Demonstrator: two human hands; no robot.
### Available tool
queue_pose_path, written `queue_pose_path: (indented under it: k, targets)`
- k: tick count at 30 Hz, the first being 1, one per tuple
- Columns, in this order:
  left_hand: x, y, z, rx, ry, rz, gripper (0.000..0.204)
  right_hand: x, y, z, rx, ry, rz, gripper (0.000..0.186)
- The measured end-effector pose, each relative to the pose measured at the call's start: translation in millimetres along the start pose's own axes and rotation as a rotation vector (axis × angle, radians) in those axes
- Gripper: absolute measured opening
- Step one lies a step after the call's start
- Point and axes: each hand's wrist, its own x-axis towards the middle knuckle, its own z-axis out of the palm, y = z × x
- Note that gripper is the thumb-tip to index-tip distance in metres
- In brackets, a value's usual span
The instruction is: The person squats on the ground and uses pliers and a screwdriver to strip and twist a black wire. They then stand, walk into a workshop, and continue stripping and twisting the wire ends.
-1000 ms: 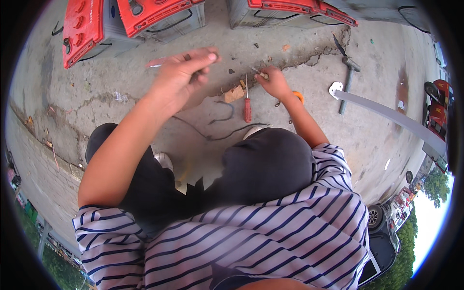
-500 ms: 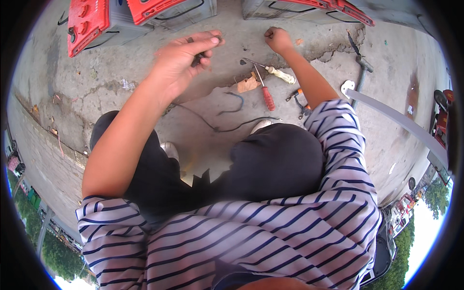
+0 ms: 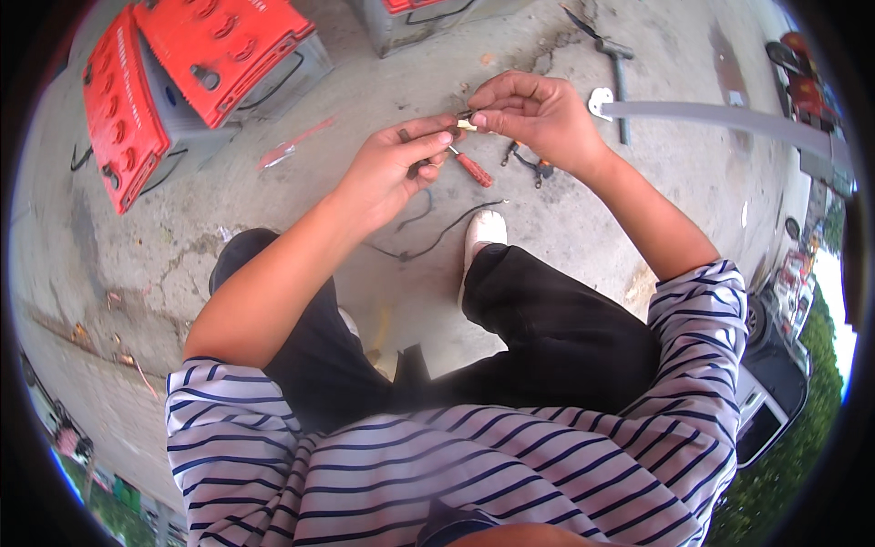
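My left hand [image 3: 396, 173] is closed around a small dark metal piece [image 3: 406, 137], its fingertips meeting those of my right hand [image 3: 538, 118]. My right hand pinches a small item at that meeting point, too hidden to name; a cream sliver [image 3: 467, 125] shows there, possibly a handle behind my fingers. Just below lie a red-handled screwdriver [image 3: 476, 171] and a black-and-orange tool [image 3: 538, 168] on the concrete. A dark wire [image 3: 401, 255] curves between my hands and my feet.
Red-topped batteries [image 3: 228, 55] stand at upper left, another [image 3: 410, 32] at top centre. A hammer [image 3: 622, 109], a black blade-like tool [image 3: 581, 25] and a long grey strip [image 3: 702, 118] lie right. Parked vehicles [image 3: 766, 383] line the right rim. A red-and-clear scrap [image 3: 292, 144] lies left.
My right hand has come back from reaching toward the batteries to meet my left hand, which has lowered. My right foot and leg show more, and the view has shifted.
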Motion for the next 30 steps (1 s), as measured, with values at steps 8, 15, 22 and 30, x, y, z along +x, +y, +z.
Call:
queue_pose_path:
  k: [8,15,22,30]
  targets:
    - [8,-27,16,0.135,-0.096,-0.069,0.026,-65,36,9,-0.184,0.225,-0.215,0.017]
    - [16,-50,42,0.314,-0.081,-0.126,0.029,-104,57,11,-0.222,0.413,-0.174,0.016]
    - [23,-77,49,0.418,-0.154,-0.079,0.030,-130,86,14,0.116,0.521,-0.072,0.014]
    - [23,-78,51,0.541,-0.125,0.005,0.030,-135,93,22,0.103,0.567,-0.024,0.018]
